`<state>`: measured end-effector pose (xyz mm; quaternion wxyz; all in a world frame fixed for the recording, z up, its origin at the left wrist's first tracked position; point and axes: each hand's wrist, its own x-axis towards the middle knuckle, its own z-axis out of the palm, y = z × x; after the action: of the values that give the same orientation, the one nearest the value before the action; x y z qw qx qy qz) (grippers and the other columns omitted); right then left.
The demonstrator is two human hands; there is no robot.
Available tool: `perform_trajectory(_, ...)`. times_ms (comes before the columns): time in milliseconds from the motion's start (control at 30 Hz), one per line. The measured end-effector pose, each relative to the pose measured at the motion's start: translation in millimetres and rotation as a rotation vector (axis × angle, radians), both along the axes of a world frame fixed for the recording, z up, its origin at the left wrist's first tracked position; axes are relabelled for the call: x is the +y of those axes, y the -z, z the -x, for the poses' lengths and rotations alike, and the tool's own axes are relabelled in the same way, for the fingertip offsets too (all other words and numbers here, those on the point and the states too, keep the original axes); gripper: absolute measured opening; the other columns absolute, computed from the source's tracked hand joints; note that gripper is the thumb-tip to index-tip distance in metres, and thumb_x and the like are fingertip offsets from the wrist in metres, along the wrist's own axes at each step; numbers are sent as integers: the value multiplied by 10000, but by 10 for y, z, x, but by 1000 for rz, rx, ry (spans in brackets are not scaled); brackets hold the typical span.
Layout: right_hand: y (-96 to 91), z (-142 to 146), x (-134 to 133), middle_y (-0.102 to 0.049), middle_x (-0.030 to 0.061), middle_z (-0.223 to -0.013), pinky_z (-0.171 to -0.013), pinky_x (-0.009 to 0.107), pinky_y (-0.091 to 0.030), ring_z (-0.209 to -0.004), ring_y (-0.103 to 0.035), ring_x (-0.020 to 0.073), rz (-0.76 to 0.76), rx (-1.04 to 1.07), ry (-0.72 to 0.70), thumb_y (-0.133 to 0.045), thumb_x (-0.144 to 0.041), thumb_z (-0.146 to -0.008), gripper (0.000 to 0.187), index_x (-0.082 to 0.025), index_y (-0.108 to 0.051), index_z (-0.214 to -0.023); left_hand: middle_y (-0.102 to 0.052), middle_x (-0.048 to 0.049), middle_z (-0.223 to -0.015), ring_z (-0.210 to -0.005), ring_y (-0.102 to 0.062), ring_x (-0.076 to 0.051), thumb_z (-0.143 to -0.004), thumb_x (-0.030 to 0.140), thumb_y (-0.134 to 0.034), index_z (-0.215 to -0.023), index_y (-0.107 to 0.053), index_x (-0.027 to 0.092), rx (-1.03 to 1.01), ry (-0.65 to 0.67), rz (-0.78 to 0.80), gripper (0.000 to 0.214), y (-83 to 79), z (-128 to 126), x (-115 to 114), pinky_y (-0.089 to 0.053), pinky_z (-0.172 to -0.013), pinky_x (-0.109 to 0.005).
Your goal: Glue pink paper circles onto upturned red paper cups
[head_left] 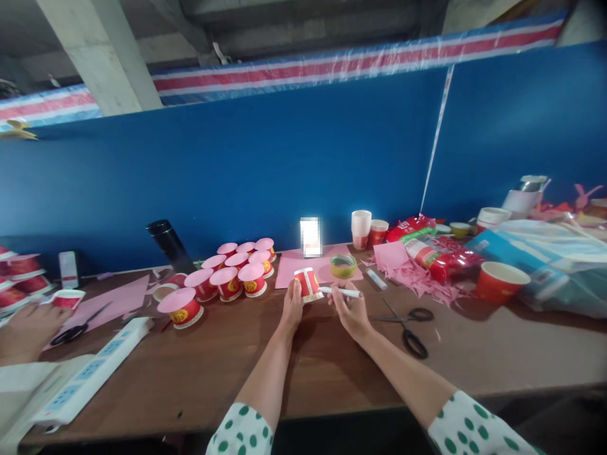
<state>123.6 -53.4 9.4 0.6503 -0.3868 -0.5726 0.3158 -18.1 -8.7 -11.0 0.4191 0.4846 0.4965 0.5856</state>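
Note:
My left hand [293, 306] is closed around a small red and white paper cup [308, 284], held just above the brown table. My right hand [349, 311] grips a slim white pen-like stick [348, 292]; its pointed end is at the cup's right lower edge, and I cannot tell whether it touches. Behind the cup lies a pink paper sheet [289, 268], with a roll of yellow-green tape [343, 266] on it. To the right of my right hand rests a pair of black-handled scissors [406, 322], blades apart, and a small white tube [377, 279].
Several red cups with pink paper tops [225, 282] stand at left, near a black bottle [169, 243] and power strip [95, 370]. Another person's hand [28, 332] is at far left. Pink scraps [417, 278], an orange cup [500, 284] and bags crowd the right.

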Motion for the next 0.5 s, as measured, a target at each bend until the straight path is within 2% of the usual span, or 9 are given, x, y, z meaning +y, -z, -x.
perform_trajectory(267, -11, 12, 3, -573, 10, -621, -521, 222, -450, -543, -546, 119, -14, -31, -9, -467, -347, -837, 190, -175, -507, -768, -620, -73, -850, -754, -597, -192, -782, 559, -389, -982, -544, 179, -29, 33, -25, 457, 58, 14, 34, -472, -709, -316)
perform_trajectory(500, -26, 9, -2, -561, 1, -570, -421, 193, -424, -482, -524, 106, 27, -2, 11, -482, -380, -820, 225, -176, -499, -727, -624, -87, -879, -781, -603, -201, -778, 567, -385, -1015, -528, 175, -51, 35, -22, 480, 41, -2, 14, -478, -707, -313)
